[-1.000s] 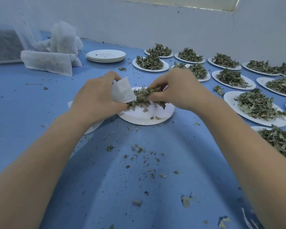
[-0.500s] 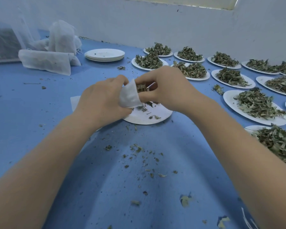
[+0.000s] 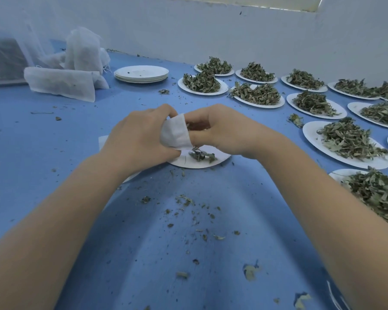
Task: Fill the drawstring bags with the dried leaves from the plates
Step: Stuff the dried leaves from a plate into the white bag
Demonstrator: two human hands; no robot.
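The left hand [image 3: 141,135] grasps a small white drawstring bag [image 3: 174,134] by its mouth, and the right hand [image 3: 220,130] pinches dried leaves [image 3: 194,126] at the opening, fingers curled around them. Both hands are just above a nearly empty plate [image 3: 220,158], where a few last leaves [image 3: 202,155] lie under the right palm.

The risk I see is spilling — the mouth looks narrow, and brittle leaves can break or slip past the edge. Many crumbs [image 3: 185,201] lie on the blue table [image 3: 54,142] near the wrists. If the left grip loosens, the mouth may close and the bag could tip. The full plates [image 3: 345,142] wait beyond the right hand.
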